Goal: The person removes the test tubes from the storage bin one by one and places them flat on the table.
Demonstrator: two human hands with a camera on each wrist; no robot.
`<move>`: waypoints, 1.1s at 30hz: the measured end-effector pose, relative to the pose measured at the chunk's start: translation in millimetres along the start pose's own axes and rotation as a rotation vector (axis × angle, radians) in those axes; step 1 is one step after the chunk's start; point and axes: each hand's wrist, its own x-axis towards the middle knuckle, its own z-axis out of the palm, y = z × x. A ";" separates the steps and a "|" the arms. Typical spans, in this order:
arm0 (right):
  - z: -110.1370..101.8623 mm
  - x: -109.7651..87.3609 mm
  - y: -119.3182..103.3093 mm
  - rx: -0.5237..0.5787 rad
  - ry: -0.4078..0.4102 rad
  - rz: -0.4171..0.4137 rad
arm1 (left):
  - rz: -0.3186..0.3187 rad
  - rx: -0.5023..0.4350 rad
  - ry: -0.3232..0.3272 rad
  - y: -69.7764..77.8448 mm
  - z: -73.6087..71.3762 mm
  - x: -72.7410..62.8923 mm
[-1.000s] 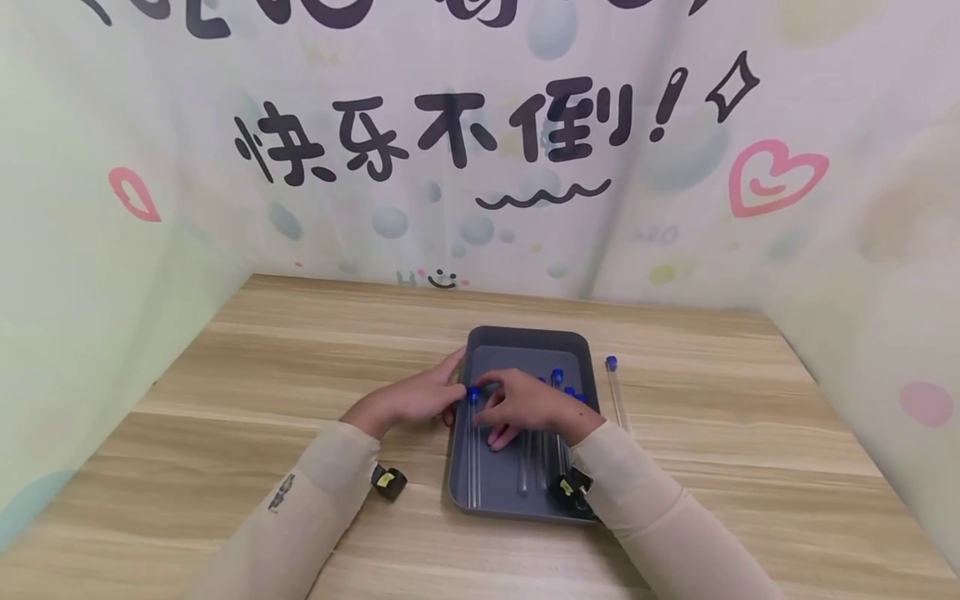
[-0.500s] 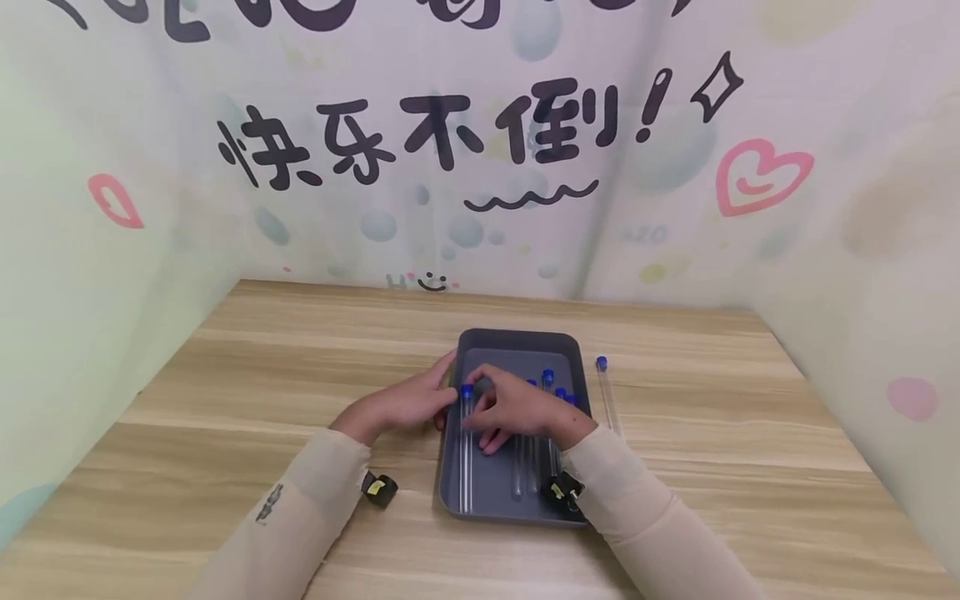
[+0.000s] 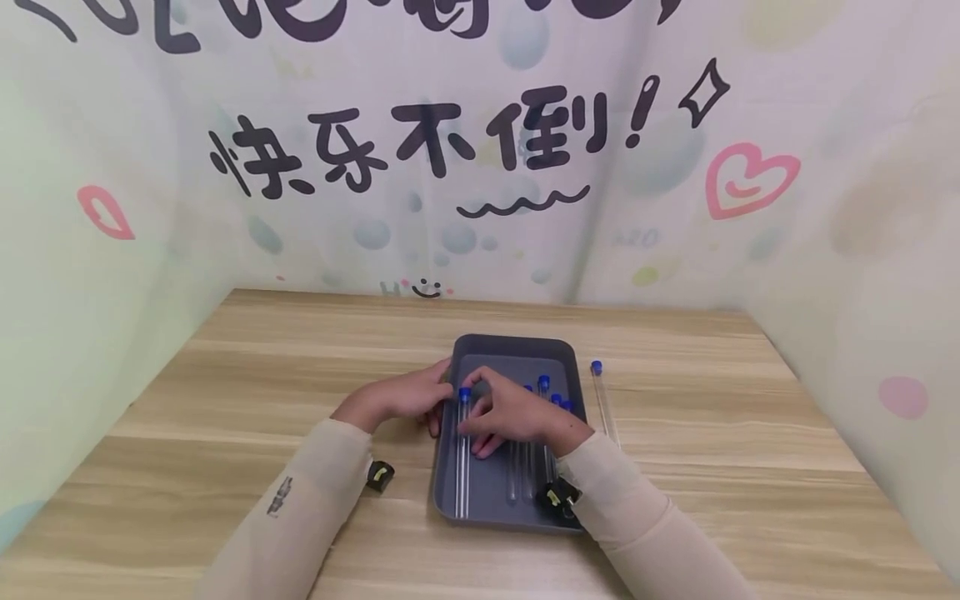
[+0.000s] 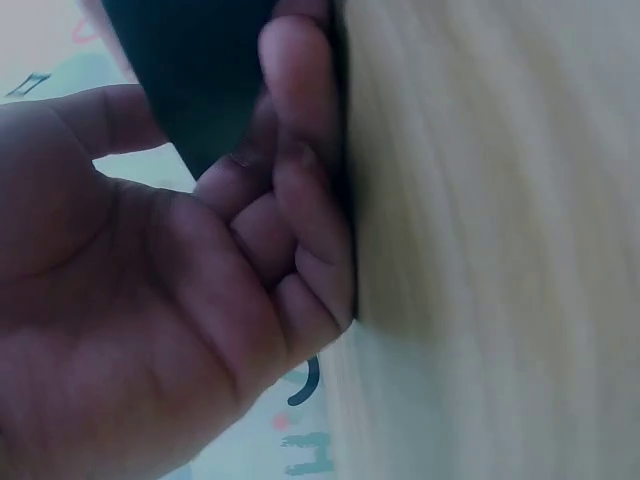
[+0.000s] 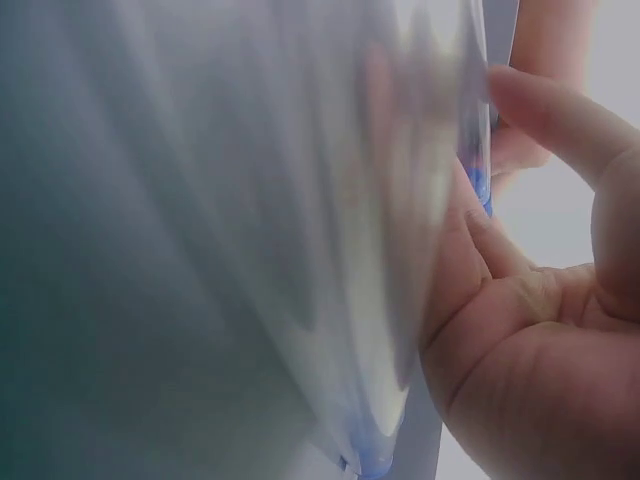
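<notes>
In the head view, my left hand (image 3: pixel 405 398) holds the left side of a dark grey tray (image 3: pixel 487 492), thumb at the rim. The left wrist view shows its fingers (image 4: pixel 315 220) curled against the tray's outer wall, low by the tabletop. Inside the tray, my right hand (image 3: pixel 517 412) pinches a clear test tube (image 3: pixel 462 479) near its blue cap (image 3: pixel 465 393). This tube lies lengthwise along the tray's left wall. In the right wrist view, the thumb (image 5: pixel 540 105) touches the tube; part of the grip is hidden.
Several more blue-capped test tubes (image 3: pixel 514 479) lie in the tray's right half, partly beneath my right hand and wrist. Another capped tube (image 3: pixel 603 404) rests on the wooden table (image 3: pixel 712 467) right of the tray. A printed curtain (image 3: pixel 337 242) hangs behind the table.
My right thumb has closed in on the tube at the tray's left side. The left hand keeps its hold. The whole head view has shifted slightly.
</notes>
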 end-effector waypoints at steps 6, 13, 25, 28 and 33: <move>0.0 0.1 -0.5 0.016 -0.014 -0.008 | 0.001 -0.014 0.001 -3.2 -0.7 -1.1; -6.3 -2.9 -6.1 0.073 -0.007 -0.017 | -0.005 -0.006 0.015 -4.0 0.3 -1.5; -11.4 -10.9 -16.9 0.174 -0.041 -0.087 | -0.009 -0.007 0.012 -3.8 1.0 -1.0; -14.7 -15.2 -20.3 0.161 -0.038 -0.103 | -0.012 -0.015 0.015 -3.9 1.2 -1.0; -22.6 -24.5 -26.6 0.105 0.004 -0.133 | -0.009 -0.022 0.010 -3.1 1.6 -1.7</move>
